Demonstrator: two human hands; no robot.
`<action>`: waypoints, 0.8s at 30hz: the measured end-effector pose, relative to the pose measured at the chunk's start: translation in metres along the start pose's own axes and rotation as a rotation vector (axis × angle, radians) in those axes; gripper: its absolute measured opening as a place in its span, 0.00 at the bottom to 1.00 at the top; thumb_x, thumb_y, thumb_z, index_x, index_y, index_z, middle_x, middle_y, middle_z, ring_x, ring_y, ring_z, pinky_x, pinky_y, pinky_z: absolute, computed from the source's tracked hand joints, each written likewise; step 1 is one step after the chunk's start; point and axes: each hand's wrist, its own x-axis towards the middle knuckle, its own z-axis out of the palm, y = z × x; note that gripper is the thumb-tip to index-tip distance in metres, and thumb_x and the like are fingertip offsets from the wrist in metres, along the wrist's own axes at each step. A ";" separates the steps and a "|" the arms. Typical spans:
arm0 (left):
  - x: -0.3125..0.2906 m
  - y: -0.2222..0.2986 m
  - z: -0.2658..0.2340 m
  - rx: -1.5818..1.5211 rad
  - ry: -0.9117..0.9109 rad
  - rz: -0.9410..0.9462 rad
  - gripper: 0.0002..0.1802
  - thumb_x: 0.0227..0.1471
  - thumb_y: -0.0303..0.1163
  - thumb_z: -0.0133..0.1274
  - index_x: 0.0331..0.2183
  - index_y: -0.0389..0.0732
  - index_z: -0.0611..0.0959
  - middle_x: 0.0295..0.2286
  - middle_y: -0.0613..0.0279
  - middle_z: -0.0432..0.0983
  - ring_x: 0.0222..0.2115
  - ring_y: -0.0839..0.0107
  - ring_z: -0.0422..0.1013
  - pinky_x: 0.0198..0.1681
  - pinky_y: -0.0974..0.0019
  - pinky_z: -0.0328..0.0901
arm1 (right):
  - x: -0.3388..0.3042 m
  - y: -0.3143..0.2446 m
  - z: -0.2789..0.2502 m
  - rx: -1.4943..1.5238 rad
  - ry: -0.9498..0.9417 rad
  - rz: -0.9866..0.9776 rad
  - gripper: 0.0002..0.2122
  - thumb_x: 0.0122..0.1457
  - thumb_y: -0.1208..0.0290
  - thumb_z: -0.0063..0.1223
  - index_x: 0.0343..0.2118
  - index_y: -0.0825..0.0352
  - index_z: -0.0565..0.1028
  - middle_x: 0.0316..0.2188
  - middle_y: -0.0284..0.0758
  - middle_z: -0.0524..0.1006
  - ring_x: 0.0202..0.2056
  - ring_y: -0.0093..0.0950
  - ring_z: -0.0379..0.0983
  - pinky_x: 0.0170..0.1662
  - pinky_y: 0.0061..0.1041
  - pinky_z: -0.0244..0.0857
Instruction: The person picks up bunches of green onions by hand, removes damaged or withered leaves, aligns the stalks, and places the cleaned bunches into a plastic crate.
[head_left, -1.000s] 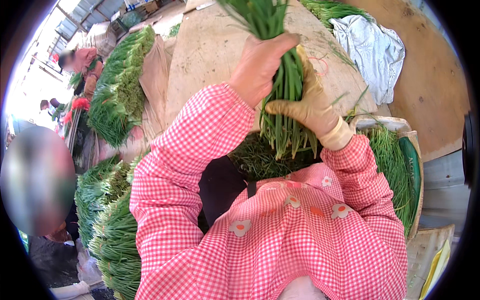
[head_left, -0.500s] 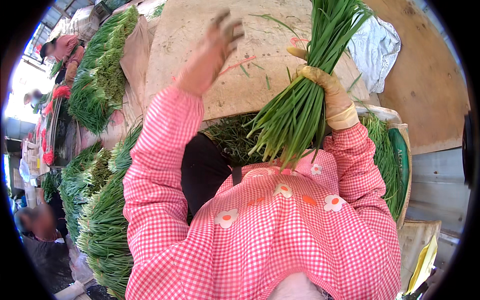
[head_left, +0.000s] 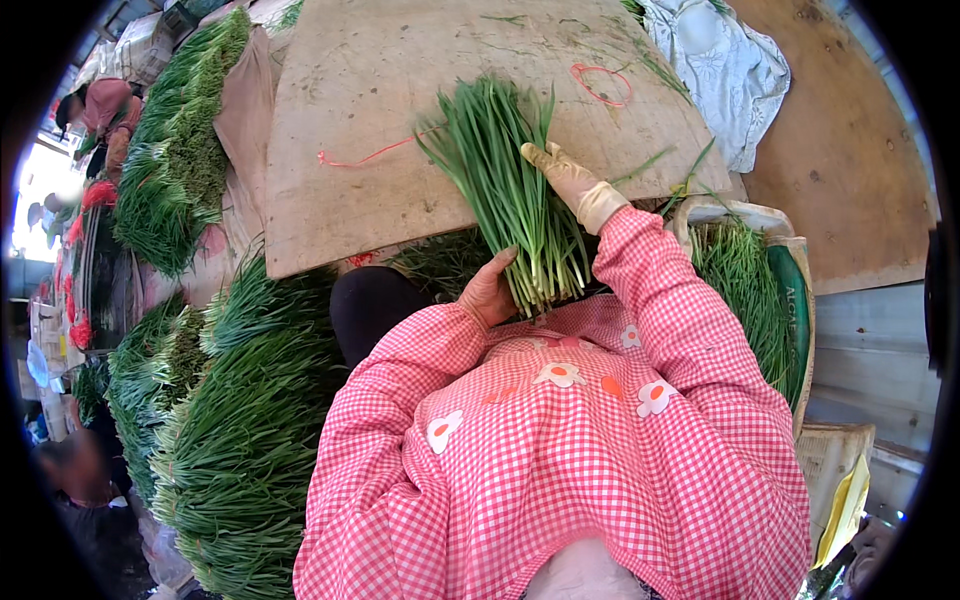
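Note:
A bunch of garlic chives (head_left: 510,180) lies over the front edge of a wooden board, leaf tips pointing away and pale cut ends toward my apron. My right hand (head_left: 562,178), in a pale rubber glove, grips its right side partway up the leaves. Low on the left, near the cut ends, my bare left hand (head_left: 490,286) is closed against the stems. Its fingers are partly hidden by the bunch. A red tie (head_left: 375,158) on the board runs from the left up to the leaves, and a red loop (head_left: 602,85) lies farther back on the right.
The board (head_left: 370,70) has loose leaf scraps on it. Stacked chives (head_left: 240,470) fill my left side. To my right stands a container of chives (head_left: 738,275), with a white patterned cloth (head_left: 710,60) beyond it. Other people are at the far left.
The chives have come down from a raised, upright hold onto the board's front edge. My left hand has dropped from above the board to the stem ends.

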 end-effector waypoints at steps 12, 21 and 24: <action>0.010 -0.005 -0.004 0.088 0.084 -0.031 0.26 0.48 0.37 0.53 0.48 0.38 0.68 0.42 0.56 0.70 0.41 0.64 0.69 0.46 0.59 0.64 | -0.096 0.073 0.000 0.527 0.039 -0.106 0.40 0.52 0.45 0.47 0.58 0.72 0.48 0.54 0.44 0.56 0.55 0.32 0.54 0.57 0.28 0.48; 0.006 0.006 0.007 0.843 0.015 0.068 0.34 0.37 0.35 0.61 0.47 0.37 0.67 0.39 0.63 0.70 0.40 0.71 0.67 0.46 0.67 0.62 | -0.112 0.063 0.037 0.755 -0.036 -0.015 0.30 0.50 0.61 0.58 0.53 0.65 0.58 0.44 0.32 0.69 0.43 0.22 0.66 0.46 0.23 0.63; 0.008 0.002 0.000 0.636 0.014 -0.020 0.35 0.38 0.36 0.61 0.48 0.38 0.67 0.40 0.62 0.71 0.40 0.71 0.68 0.47 0.66 0.61 | -0.115 0.062 0.032 0.822 -0.048 0.066 0.21 0.52 0.63 0.56 0.47 0.65 0.66 0.38 0.30 0.73 0.38 0.22 0.70 0.40 0.22 0.66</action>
